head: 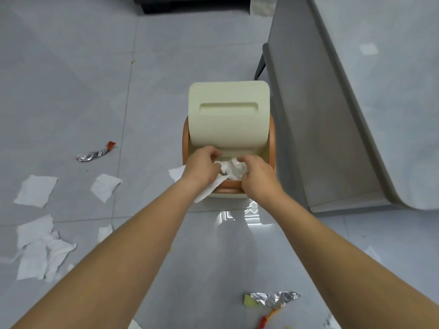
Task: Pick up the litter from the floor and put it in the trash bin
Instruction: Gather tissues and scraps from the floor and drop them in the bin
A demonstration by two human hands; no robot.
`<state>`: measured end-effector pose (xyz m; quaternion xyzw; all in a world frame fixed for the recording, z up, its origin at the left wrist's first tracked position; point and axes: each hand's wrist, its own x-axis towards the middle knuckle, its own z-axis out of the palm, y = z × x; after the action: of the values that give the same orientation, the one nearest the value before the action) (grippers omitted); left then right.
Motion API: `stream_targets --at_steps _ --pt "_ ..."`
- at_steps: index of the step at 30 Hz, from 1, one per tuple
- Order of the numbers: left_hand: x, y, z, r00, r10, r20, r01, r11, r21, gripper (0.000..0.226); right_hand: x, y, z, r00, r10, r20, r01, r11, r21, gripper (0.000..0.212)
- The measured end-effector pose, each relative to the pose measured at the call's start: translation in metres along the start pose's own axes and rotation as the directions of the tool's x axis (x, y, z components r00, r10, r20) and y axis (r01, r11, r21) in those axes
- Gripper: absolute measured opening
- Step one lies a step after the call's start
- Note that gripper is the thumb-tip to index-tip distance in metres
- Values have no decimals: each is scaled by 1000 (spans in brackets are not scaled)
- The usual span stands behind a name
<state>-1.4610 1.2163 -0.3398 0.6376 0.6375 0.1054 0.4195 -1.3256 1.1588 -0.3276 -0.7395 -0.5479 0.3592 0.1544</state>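
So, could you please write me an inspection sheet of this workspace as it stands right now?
Surface: grey tiled floor, glossy, with a light glare in front of the bin.
Job's things: trash bin, cream lid raised; crumpled tissue held at its opening.
Clutter: white tissue pieces scattered on the left; foil wrapper left of the bin; second foil wrapper near the bottom edge.
Grippers: left hand and right hand both grip the tissue over the bin.
Cables: nothing seen.
Surroundings: grey furniture right of the bin; dark object at the top edge.
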Motion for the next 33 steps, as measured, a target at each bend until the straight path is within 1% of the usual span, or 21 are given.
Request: stream_targets --at_steps 2,3,4,5,6,7,8,9,10,11,13,15,16,18,20,21,23,24,26,30,33 --pt "-13 1 -10 991 116 -64 -107 985 132 22 -6 1 -1 1000 -14 -6 14 1000 -26 47" --pt "-21 0 -16 980 177 -87 -155 964 214 24 -10 2 -1 1000 -25 -9 24 999 -43 43" --pt "-29 -3 -22 972 223 -76 -190 934 301 34 -13 2 -1 1000 -27 -11 26 998 -53 40" --pt "-37 -7 -27 973 231 -22 -205 901 383 48 -17 2 -1 1000 -19 -12 18 998 -56 37" --pt "-44 -11 -31 979 199 47 -198 863 464 61 -19 2 -1 1000 -10 -13 10 999 -54 35" --pt "-50 -16 -34 983 145 110 -182 821 541 67 -21 1 -1 1000 -5 -16 4 999 -50 35" --pt "-54 -21 -35 983 103 153 -175 784 596 65 -23 1 -1 1000 0 -18 0 999 -46 35" --pt "-55 -24 -34 981 94 169 -180 763 621 52 -25 0 -1 1000 2 -21 -3 999 -43 36" --pt "-54 -24 -33 980 116 160 -190 767 613 36 -26 0 -1 1000 4 -23 -5 999 -41 36" --pt "-52 -22 -31 981 146 129 -194 789 583 25 -27 0 -1 1000 3 -26 -4 999 -39 36" --pt "-44 -15 -26 982 185 33 -176 846 503 19 -28 0 -1 999 -11 -34 9 999 -41 36" --pt "-35 -5 -19 984 173 -36 -144 907 396 17 -30 1 -1 999 -34 -30 32 998 -50 37" --pt "-31 -1 -15 989 146 -27 -127 926 357 16 -30 2 0 999 -44 -25 43 997 -59 38" --pt "-26 4 -7 992 89 87 -115 927 358 20 -29 4 1 998 -55 -16 53 996 -73 39" --pt "-24 2 -2 982 66 178 -139 888 438 27 -29 4 3 998 -57 -9 56 995 -79 40" --pt "-23 0 -1 980 76 186 -158 861 484 31 -29 5 5 998 -60 -9 59 995 -79 39" --pt "-24 -5 2 979 148 138 -199 826 527 34 -30 7 7 997 -71 -15 69 995 -75 39" --pt "-25 -7 3 977 195 90 -214 839 500 33 -31 8 8 997 -73 -21 72 995 -68 39" --pt "-32 -12 3 970 243 -3 -223 895 386 31 -35 10 8 996 -74 -40 72 996 -43 39" --pt "-56 -19 1 972 232 -21 -221 947 234 39 -59 18 3 994 -67 -90 67 998 2 42" --pt "-87 -15 2 980 198 -21 -193 970 148 42 -97 35 -9 997 -40 -66 41 999 4 44"
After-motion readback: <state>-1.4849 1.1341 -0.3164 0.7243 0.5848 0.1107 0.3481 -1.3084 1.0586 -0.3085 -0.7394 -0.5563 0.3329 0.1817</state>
